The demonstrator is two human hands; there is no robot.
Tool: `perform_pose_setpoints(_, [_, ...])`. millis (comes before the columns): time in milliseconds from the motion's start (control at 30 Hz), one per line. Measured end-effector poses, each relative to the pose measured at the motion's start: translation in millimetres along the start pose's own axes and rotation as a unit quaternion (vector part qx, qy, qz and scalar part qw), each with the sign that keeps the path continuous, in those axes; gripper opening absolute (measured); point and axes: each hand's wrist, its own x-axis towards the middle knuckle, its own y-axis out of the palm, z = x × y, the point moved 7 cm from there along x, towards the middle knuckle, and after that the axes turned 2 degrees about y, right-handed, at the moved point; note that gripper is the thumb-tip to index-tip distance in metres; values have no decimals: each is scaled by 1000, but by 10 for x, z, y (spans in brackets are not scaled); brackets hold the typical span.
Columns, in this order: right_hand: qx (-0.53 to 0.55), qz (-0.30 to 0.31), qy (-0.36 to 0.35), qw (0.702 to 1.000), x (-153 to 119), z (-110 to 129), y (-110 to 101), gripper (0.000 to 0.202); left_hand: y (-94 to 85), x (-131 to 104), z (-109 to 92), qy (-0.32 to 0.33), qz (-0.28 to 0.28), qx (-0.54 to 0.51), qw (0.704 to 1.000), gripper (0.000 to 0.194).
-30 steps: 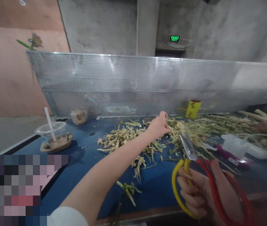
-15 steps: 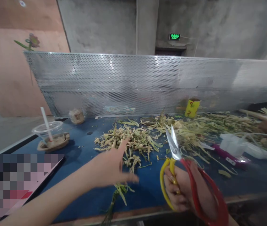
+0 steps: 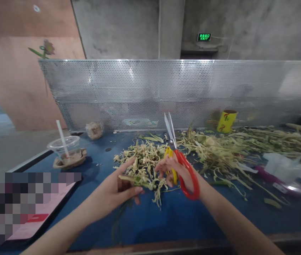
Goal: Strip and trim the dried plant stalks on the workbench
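My left hand (image 3: pixel 113 187) is closed around a pale green plant stem (image 3: pixel 126 178) over the blue tabletop (image 3: pixel 150 226). My right hand (image 3: pixel 178 170) holds a pair of scissors (image 3: pixel 190 187) by one yellow and one red handle loop, with the steel blades pointing up and slightly apart. The right fingertips are near the stem's right end; I cannot tell whether they touch it. Just behind both hands lies a heap of short pale plant trimmings (image 3: pixel 142 152), partly hidden by them.
A lidded plastic cup (image 3: pixel 67 145) with a straw stands on the left, behind a pink-screened tablet (image 3: pixel 33 223). Long stalks and leaves (image 3: pixel 214 148) lie to the right, near a yellow roll (image 3: pixel 227 121) and a white-and-purple device (image 3: pixel 275 177). A perforated metal panel (image 3: pixel 150 92) closes the back.
My left hand has closed on a plant stem that was lying near the front edge. My right hand has moved left and farther from me with the scissors, close to the left hand.
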Motion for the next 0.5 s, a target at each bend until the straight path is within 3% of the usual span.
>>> perform_pose_setpoints(100, [-31, 28, -57, 997, 202, 109, 48, 34, 15, 105, -131, 8, 4, -106, 994, 85])
perform_pose_setpoints(233, [-79, 29, -142, 986, 279, 181, 70, 32, 92, 287, -78, 12, 10, -170, 985, 86])
perform_pose_setpoints(333, [-86, 1, -139, 987, 269, 89, -4, 34, 180, 369, 8, 7, 38, -183, 982, 88])
perform_pose_setpoints(500, [-16, 67, -97, 993, 255, -71, -27, 39, 290, 376, 79, -10, 90, -191, 977, 85])
